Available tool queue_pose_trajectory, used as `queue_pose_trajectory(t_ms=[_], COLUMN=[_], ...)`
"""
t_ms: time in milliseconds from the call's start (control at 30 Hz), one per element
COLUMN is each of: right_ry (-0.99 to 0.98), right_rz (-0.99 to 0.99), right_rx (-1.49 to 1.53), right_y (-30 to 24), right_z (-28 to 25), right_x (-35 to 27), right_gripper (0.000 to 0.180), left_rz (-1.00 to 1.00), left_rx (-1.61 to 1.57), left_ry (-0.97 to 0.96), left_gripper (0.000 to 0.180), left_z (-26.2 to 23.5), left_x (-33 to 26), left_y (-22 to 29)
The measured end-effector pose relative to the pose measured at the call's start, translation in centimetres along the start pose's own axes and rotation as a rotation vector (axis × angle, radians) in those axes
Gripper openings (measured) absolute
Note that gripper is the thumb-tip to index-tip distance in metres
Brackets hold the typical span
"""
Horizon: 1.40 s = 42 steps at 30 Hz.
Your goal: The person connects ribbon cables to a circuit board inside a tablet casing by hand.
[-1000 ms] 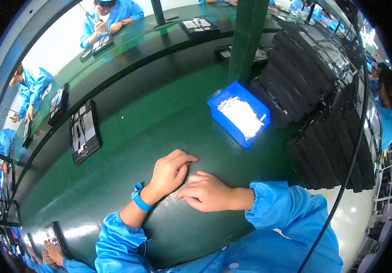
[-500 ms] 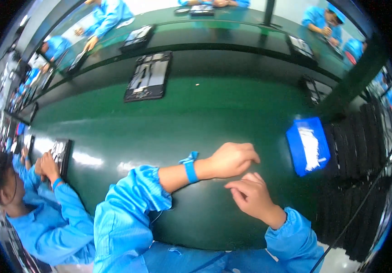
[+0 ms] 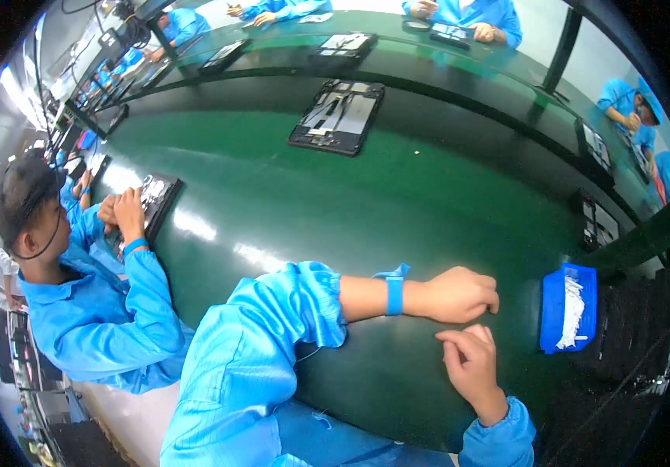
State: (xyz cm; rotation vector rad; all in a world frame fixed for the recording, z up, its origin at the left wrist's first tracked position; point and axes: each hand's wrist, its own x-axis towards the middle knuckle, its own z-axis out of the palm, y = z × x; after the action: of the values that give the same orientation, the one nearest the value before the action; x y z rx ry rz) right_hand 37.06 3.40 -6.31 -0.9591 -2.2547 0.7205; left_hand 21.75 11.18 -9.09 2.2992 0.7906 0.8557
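Resting on the green table (image 3: 288, 210), my left hand (image 3: 459, 294) is curled into a loose fist, knuckles up, with a blue strap (image 3: 394, 291) around the wrist just behind it. Whether anything sits inside that fist I cannot tell; nothing shows between the fingers. My right hand (image 3: 471, 364) lies just below it, near but not touching, fingers bent inward and the tips close together; it may be pinching something very small, but that is too fine to make out. Both my sleeves are bright blue.

To the right of my hands, a little apart from them, stands a blue tray (image 3: 551, 311) with a heap of small white pieces (image 3: 572, 310) in it. Dark stacked trays (image 3: 631, 366) fill the table's right edge beyond it.

Farther up the table, well away from me, an opened black device (image 3: 337, 117) lies flat with its inner parts showing. On my left a person in a blue coat (image 3: 94, 311) sits at the same table, both hands on another opened device (image 3: 156, 204). More people in blue work along the far side of the table, with similar devices before them.
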Motion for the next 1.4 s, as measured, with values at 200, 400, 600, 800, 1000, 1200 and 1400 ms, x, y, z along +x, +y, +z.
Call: queue_pose_trajectory(t_ms=[200,400,600,800,1000,1200,1400], right_ry=[-0.026,-0.002,0.040,0.047,0.076,0.052,0.069], right_rz=[0.019,0.007,-0.046,-0.185,-0.205,-0.209,-0.234], right_rx=[0.003,0.007,-0.040,-0.076,-0.139,-0.135,-0.225], right_y=[1.1,2.0,3.5,4.9,5.8,5.7,5.9], right_z=[-0.3,-0.7,-1.6,-0.5,-0.8,-0.5,-0.1], right_x=[-0.3,-0.6,-1.5,-1.5,-3.0,-2.6,-2.4], right_gripper=[0.013,0.012,0.013,0.016,0.021,0.017,0.011], left_rz=[0.021,0.026,0.054,-0.510,-0.772,-0.782,-0.713], left_rx=[0.001,0.011,0.023,-0.359,-0.391,0.324,0.135], left_ry=[0.024,0.056,0.025,-0.166,-0.059,0.084,0.010], left_gripper=[0.017,0.017,0.017,0.022,0.028,0.056,0.047], left_z=[0.6,1.6,2.9,0.6,2.5,5.5,6.1], left_x=[0.4,1.2,3.0,7.7,20.3,27.8,31.9], left_y=[-0.5,-0.7,-1.0,-3.1,-8.3,-11.8,-13.9])
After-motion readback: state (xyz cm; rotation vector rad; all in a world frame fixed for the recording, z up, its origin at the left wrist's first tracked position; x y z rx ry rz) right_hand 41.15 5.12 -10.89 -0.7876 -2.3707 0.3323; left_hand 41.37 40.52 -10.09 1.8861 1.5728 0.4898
